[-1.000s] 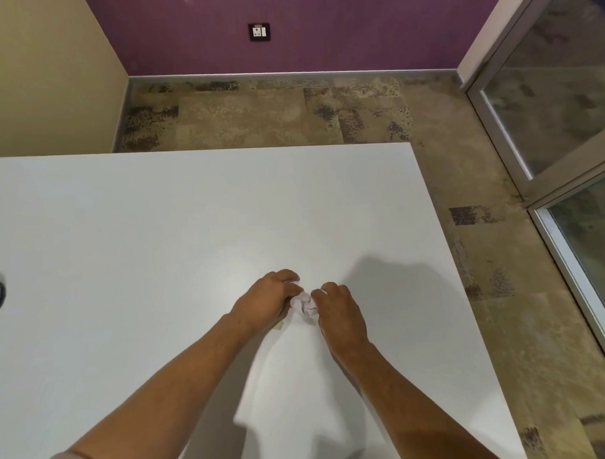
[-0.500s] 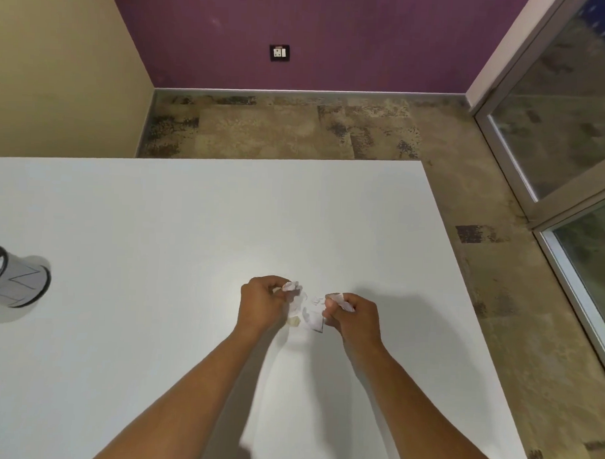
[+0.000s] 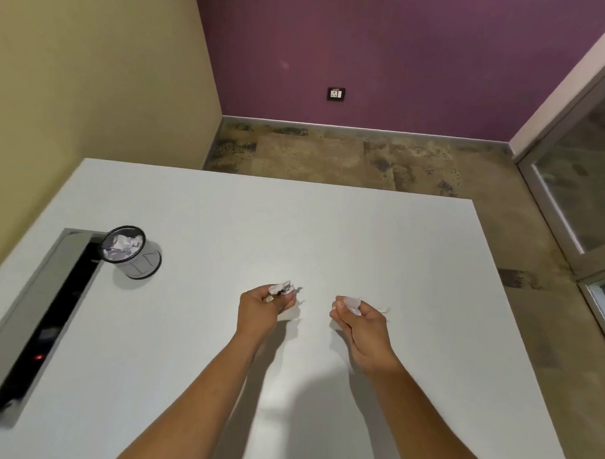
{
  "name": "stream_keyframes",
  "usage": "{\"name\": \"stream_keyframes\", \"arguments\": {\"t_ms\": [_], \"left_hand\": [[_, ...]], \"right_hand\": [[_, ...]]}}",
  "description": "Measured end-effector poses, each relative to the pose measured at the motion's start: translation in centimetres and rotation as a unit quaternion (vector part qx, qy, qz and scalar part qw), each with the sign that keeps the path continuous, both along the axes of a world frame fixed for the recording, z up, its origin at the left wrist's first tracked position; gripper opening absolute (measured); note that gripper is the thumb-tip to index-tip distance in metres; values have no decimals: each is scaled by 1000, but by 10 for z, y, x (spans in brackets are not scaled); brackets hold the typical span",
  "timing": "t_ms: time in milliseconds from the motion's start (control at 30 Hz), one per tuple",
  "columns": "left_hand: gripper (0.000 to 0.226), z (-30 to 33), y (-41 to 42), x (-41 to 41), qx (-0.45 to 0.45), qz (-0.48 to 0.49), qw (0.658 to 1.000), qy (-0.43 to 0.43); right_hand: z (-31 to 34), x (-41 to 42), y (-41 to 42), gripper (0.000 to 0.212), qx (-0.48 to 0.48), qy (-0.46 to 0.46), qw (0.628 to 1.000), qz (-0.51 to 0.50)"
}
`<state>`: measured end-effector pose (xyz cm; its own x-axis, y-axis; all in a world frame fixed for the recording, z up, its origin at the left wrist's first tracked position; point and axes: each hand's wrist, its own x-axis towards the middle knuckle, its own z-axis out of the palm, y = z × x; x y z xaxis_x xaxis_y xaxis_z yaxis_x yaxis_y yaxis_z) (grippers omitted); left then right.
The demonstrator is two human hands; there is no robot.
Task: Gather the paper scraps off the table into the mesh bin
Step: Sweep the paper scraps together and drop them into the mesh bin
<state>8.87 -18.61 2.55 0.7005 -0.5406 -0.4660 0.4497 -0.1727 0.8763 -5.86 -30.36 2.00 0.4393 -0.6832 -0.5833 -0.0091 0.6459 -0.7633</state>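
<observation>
My left hand (image 3: 262,308) grips a crumpled wad of white paper scraps (image 3: 281,288) above the white table (image 3: 362,231). My right hand (image 3: 363,322) pinches another white paper scrap (image 3: 352,303) a little to the right, apart from the left hand. A small thin scrap (image 3: 384,309) lies on the table just right of my right hand. The black mesh bin (image 3: 132,252) stands at the table's left, holding several crumpled paper scraps, well to the left of both hands.
A long rectangular cable slot (image 3: 44,323) with a metal rim is cut into the table beside the bin. The table's right edge drops to a mottled floor (image 3: 331,154). A glass door (image 3: 576,191) stands at the right.
My hands have drawn apart, each lifting paper off the table. The view has swung left and up, bringing the bin and the cable slot fully into sight.
</observation>
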Motion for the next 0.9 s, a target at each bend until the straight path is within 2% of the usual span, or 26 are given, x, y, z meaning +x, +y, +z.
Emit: {"name": "stream_keyframes", "arguments": {"t_ms": [200, 433, 600, 767, 900], "left_hand": [[20, 22, 65, 60, -8, 39, 999, 6], [14, 36, 135, 140, 34, 113, 992, -44], [14, 46, 169, 202, 132, 144, 970, -142], [10, 47, 174, 257, 229, 121, 933, -250], [17, 37, 154, 287, 326, -1, 885, -332]], "right_hand": [[24, 65, 54, 9, -11, -22, 999, 32], [39, 144, 114, 7, 2, -48, 995, 93], [46, 202, 142, 7, 6, -62, 990, 127], [49, 254, 156, 8, 2, -61, 987, 147], [44, 283, 157, 12, -13, -53, 985, 166]]}}
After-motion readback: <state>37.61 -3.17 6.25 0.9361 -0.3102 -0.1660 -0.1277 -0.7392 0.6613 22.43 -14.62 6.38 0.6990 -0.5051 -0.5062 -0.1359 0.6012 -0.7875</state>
